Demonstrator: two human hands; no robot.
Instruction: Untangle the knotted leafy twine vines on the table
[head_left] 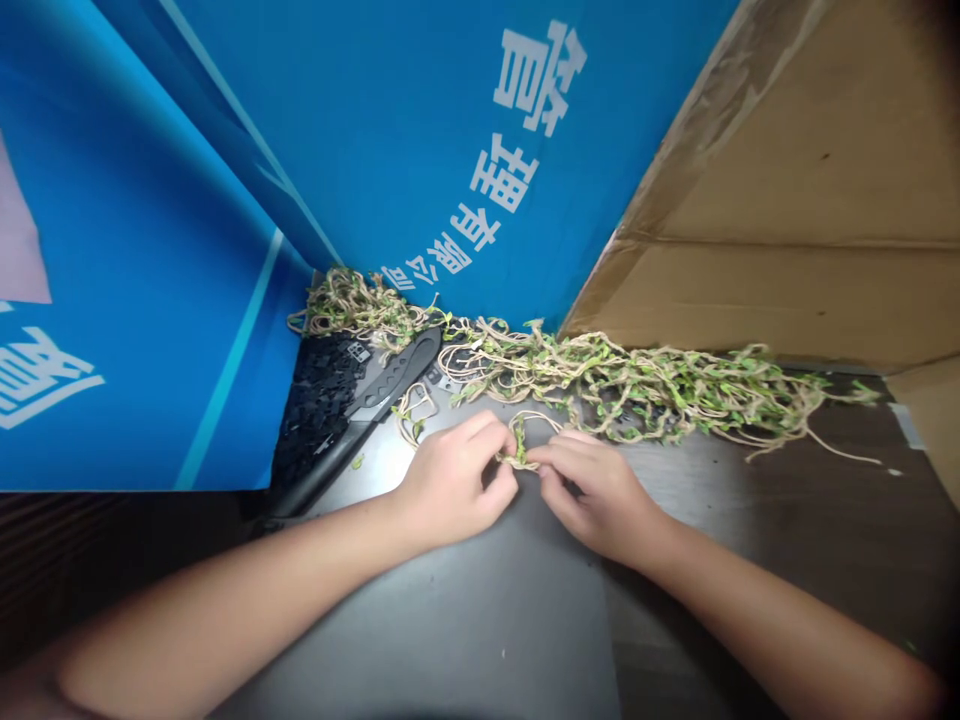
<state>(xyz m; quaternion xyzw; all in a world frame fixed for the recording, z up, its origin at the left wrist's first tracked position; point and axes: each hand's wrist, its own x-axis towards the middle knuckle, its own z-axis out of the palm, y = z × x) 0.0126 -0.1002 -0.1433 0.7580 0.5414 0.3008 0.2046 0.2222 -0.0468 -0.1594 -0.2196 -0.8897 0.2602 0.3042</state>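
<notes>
Between my two hands runs a piece of tan twine with green leaves (520, 437). My left hand (459, 478) pinches it, thumb and fingers together. From the other side my right hand (592, 488) grips the same leafy twine, its fingertips close to the left ones. A loop of the twine arches up behind the fingers. Just beyond the hands lies a long tangled heap of leafy twine (660, 390), stretching to the right. A smaller bundle of leafy twine (352, 305) rests at the back left.
A black long-handled tool (405, 375) with a cut-out head leans at the left, over a pile of small black pieces (315, 400). Blue printed panels (420, 120) stand at the back and left. A cardboard box wall (810, 200) rises at the right. Below is a grey surface (465, 610).
</notes>
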